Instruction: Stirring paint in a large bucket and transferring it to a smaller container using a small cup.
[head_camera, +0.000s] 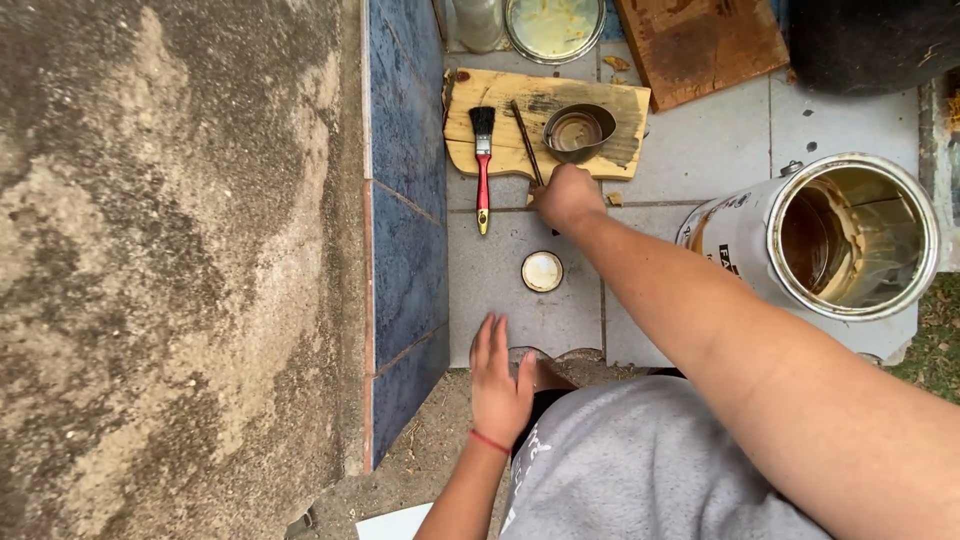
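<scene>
A big open can (850, 235) stands on the tiled floor (700, 150) at its right edge. A wooden board (500, 150) lies toward the far edge, carrying a red-handled brush (483, 150), a metal cup (578, 131) and a thin stick (526, 140). The stick's long axis runs from the far side down toward the person, its near end under the right hand (567, 196), which closes on it. The left hand (498, 385), fingers spread, rests flat at the floor's near edge, well apart from the stick. A small lid (542, 271) lies between the hands.

Your arms are bare to the shoulder, a thin red band circles the wrist of your left hand (500, 385), and you wear grey clothing with pale lettering.
</scene>
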